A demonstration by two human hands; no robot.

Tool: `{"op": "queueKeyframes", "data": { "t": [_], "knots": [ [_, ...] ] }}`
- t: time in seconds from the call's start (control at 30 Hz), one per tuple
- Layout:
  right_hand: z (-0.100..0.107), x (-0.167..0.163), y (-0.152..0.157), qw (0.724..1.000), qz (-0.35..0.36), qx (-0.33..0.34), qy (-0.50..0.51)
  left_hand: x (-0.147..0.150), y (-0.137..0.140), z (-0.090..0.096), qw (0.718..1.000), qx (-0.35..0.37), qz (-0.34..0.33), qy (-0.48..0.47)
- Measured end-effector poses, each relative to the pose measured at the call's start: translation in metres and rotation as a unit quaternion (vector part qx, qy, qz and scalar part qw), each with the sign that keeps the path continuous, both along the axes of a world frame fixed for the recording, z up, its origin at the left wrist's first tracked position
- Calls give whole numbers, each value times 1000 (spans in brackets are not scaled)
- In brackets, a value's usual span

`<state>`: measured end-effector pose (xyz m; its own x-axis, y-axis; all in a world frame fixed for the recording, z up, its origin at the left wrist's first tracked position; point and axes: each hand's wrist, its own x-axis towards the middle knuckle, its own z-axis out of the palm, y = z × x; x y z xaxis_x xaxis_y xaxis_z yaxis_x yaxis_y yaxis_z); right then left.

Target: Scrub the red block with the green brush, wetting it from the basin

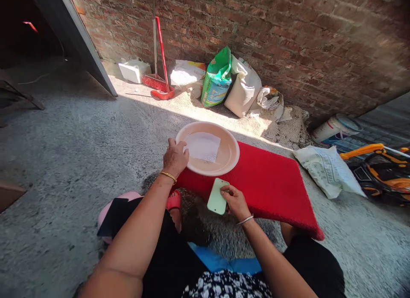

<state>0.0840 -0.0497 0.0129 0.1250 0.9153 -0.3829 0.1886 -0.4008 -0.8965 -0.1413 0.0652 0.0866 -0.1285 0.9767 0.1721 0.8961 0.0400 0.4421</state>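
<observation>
A pale peach basin (232,157) rests on the left end of a red padded bench (269,178). In it lies a thin white sheet (205,146), seemingly in shallow water. At the basin's left rim is my left hand (176,156), its fingers bent over the edge close to the sheet. Between the fingers of my right hand (236,200) is a pale green flat plate (216,199) with rounded corners and small dark holes near its ends. The plate is tilted, just off the bench's near edge, below the basin. My right fingertips partly cover its right side.
Along the brick wall stand a white box (134,70), a red broom (156,82), a red dustpan (162,93), a green sack (218,78) and a white sack (243,88). To the right are a bucket (336,129), another sack (326,169) and orange-black equipment (384,169).
</observation>
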Motion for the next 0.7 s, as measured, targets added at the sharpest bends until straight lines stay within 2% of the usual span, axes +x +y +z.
{"op": "queueKeyframes", "data": {
  "t": [0.13, 0.23, 0.4, 0.5, 0.6, 0.7],
  "knots": [
    [7, 44, -5, 992, -121, 10, 15, 2, -1, 3, 1000, -15, -2, 2],
    [15, 44, 1, 984, -167, 42, 38, 4, 0, 4, 1000, -17, 4, 4],
    [13, 6, 31, 985, -163, 21, 50, 4, -1, 1, 1000, -16, 1, 10],
    [8, -3, 46, 988, -152, -1, 34, 3, -1, 0, 1000, -12, -5, 11],
    [7, 11, 49, 994, -111, -23, 0, 3, -1, -1, 1000, -14, -2, 12],
    [13, 40, 41, 994, -88, -36, -48, 4, 0, -1, 1000, -16, 1, 14]
  ]
}}
